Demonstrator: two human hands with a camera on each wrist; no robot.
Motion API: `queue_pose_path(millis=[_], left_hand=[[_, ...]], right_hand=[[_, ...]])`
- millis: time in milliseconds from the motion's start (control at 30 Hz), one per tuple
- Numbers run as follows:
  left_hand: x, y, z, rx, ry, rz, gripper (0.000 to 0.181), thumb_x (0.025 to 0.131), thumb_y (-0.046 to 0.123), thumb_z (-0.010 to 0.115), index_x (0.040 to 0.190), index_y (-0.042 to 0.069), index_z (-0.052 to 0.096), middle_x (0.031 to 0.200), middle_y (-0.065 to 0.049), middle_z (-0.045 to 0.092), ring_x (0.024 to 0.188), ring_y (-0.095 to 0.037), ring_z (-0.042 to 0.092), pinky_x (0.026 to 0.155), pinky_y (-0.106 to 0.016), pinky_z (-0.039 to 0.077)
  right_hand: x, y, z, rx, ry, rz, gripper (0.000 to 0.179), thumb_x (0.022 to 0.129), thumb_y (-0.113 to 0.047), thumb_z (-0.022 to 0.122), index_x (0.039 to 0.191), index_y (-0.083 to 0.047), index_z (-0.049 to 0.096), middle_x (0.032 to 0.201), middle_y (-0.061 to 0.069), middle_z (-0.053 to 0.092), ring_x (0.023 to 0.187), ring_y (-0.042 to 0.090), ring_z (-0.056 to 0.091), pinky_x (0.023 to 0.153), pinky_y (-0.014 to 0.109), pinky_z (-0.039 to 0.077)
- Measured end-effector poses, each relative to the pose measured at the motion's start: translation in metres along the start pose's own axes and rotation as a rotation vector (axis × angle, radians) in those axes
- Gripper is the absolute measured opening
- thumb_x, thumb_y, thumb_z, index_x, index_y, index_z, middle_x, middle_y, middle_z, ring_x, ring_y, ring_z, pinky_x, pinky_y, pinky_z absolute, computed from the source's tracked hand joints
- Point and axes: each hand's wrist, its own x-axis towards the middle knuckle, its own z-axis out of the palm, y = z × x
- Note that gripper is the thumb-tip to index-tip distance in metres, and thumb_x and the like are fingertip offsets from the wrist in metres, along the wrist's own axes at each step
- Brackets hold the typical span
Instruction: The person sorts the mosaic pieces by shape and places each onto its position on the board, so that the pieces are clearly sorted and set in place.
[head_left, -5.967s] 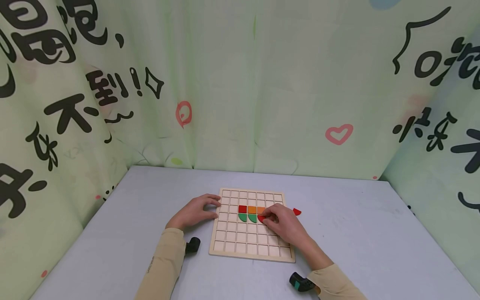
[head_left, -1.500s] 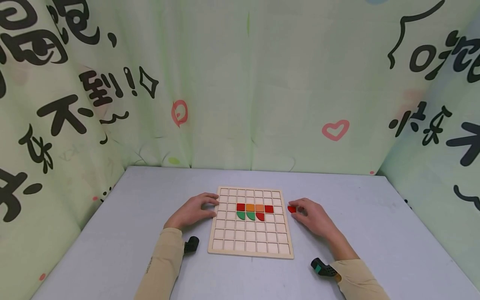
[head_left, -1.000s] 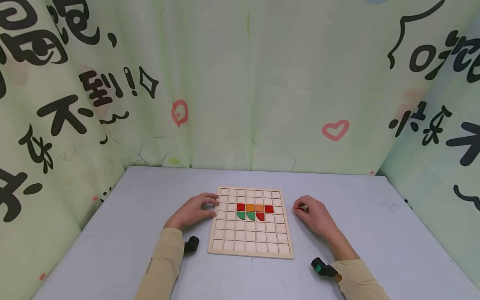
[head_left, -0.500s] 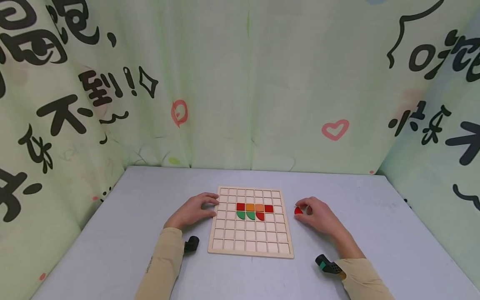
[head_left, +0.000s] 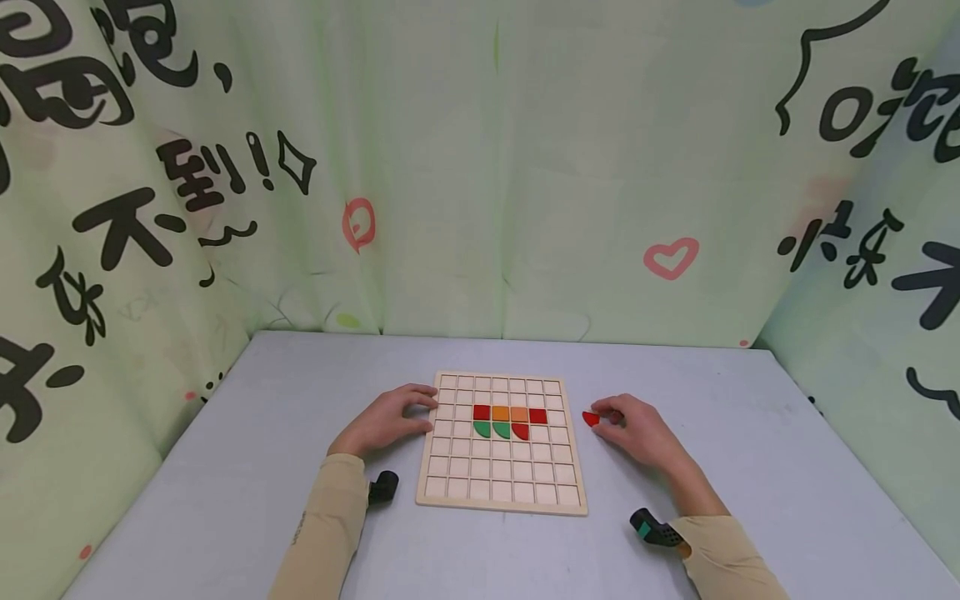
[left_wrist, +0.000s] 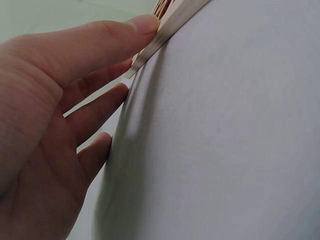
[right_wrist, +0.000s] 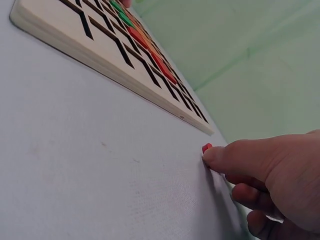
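A wooden grid board (head_left: 502, 491) lies flat on the table, with a row of red and orange square tiles (head_left: 510, 414) set in its cells. Just below that row sit two green quarter-circle tiles (head_left: 491, 430) and a red quarter-circle tile (head_left: 521, 432). My left hand (head_left: 386, 422) rests at the board's left edge, its thumb (left_wrist: 142, 24) on the rim and its fingers fairly straight. Right of the board, my right hand (head_left: 632, 427) pinches another red quarter-circle tile (head_left: 590, 418) between thumb and fingertips, close over the table. In the right wrist view only a small red bit of it shows past the thumb (right_wrist: 215, 156).
The white table (head_left: 315, 367) is backed and flanked by a pale green printed curtain (head_left: 450, 208). Black wrist-worn devices (head_left: 384, 487) sit by both sleeves. The board's raised wooden rim (right_wrist: 100, 67) stands between the right hand and the grid.
Six seconds ago the right hand was over the board; a red square now ends the tile row. Lately it has turned the red quarter-circle tile in its fingertips beside the board. The left hand stays put.
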Motion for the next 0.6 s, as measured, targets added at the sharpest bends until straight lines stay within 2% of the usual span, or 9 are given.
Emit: queue_pose_path(millis=[167,367,600], left_hand=[[0.0005,-0.0001,0.0002,-0.004,0.002,-0.004,0.034,0.086,0.016,0.076,0.119,0.010,0.070,0.141,0.002,0.053,0.138,-0.024,0.039,0.113,-0.042,0.034],[0.0009,-0.0005,0.0004,-0.007,-0.001,-0.008,0.034,0.086,0.015,0.076,0.119,0.010,0.070,0.141,0.003,0.053,0.138,-0.024,0.039,0.114,-0.042,0.034],[0.0012,-0.0006,0.0002,-0.008,0.001,-0.005,0.035,0.086,0.015,0.076,0.120,0.010,0.069,0.141,0.002,0.053,0.138,-0.024,0.039,0.114,-0.042,0.034]], right_hand=[[-0.0004,-0.0001,0.0001,0.010,0.008,-0.021,0.029,0.087,-0.006,0.072,0.114,0.000,0.068,0.108,0.013,0.066,0.089,0.022,0.058,0.080,0.042,0.053],[0.0002,-0.0006,0.0010,0.014,0.005,-0.008,0.027,0.087,-0.005,0.071,0.114,-0.001,0.068,0.106,0.013,0.066,0.089,0.022,0.060,0.080,0.043,0.054],[0.0023,-0.0048,0.0014,0.043,0.046,-0.018,0.026,0.087,-0.005,0.073,0.112,-0.002,0.070,0.106,0.011,0.066,0.091,0.023,0.062,0.081,0.041,0.056]])
